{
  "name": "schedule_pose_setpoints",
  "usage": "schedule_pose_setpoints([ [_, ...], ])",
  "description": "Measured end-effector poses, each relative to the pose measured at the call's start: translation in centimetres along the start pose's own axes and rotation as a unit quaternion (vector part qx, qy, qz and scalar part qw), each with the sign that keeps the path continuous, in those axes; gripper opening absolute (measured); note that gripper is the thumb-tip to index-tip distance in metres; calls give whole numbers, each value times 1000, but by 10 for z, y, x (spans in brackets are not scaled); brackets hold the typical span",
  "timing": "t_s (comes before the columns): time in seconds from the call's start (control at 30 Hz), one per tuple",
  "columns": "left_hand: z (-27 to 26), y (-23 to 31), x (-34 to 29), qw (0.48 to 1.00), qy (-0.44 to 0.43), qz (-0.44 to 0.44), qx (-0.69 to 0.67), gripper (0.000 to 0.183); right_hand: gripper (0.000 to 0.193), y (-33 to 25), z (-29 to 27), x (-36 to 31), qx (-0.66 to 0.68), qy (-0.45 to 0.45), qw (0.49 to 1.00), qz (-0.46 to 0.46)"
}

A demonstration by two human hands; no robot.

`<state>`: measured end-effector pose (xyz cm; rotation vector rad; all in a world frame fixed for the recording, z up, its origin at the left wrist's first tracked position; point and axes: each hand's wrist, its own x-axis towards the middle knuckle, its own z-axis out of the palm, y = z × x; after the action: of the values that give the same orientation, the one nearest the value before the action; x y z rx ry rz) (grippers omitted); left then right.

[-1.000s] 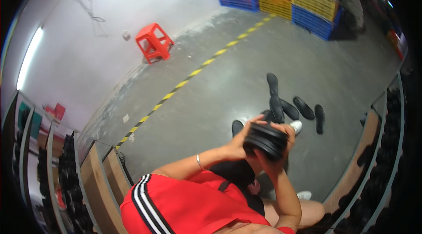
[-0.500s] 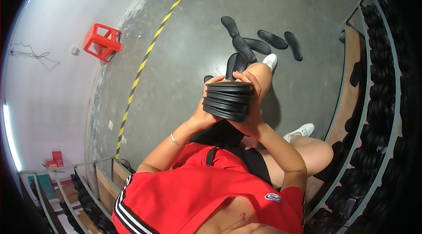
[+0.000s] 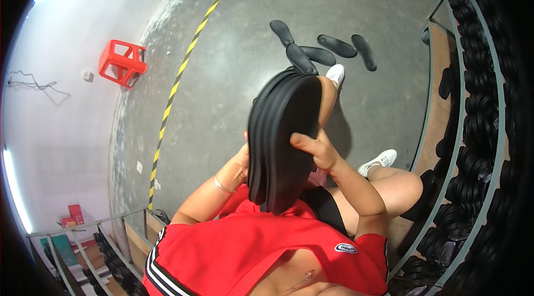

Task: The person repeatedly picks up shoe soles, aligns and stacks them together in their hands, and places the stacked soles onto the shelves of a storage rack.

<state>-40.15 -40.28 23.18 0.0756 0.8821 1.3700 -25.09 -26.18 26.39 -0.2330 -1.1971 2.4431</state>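
A stack of black shoe soles [image 3: 286, 107] stands on edge between my hands, above my lap, with one broad flat face turned to the right. My left hand [image 3: 241, 161] is closed on the stack's left side; most of its fingers are hidden behind the soles. Across the right face lies the thumb of my right hand [image 3: 318, 150], its other fingers out of sight behind the edge. Several loose black soles [image 3: 337, 46] lie scattered on the floor beyond my knees, some overlapping.
On my right, a metal rack [image 3: 457, 146] holds rows of black soles. Another rack [image 3: 105, 251] stands at the lower left. A red plastic stool [image 3: 123, 63] is near the left wall, past a yellow and black floor stripe [image 3: 188, 58]. A blue crate edge shows at the top.
The stack has been turned from lying flat, edges toward me, to standing upright with a broad face showing. My right thumb has shifted onto that face.
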Motion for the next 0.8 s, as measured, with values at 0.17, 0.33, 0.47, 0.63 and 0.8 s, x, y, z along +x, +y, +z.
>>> schedule_pose_setpoints([
  [0.17,-4,1,-10,990,-102,16,-99,93,76,-24,2,11,-493,28,868,-52],
  [0.33,-23,11,-24,1000,11,11,-27,89,74,5,2,12,-335,6,940,60],
  [0.47,-10,28,-44,991,118,34,54,72,86,24,-19,11,-5,-73,967,243],
  [0.63,17,38,-68,981,154,56,105,58,71,24,-11,7,-75,-122,986,85],
  [0.8,25,35,-69,988,104,112,-7,52,74,32,-11,2,62,-44,989,123],
])
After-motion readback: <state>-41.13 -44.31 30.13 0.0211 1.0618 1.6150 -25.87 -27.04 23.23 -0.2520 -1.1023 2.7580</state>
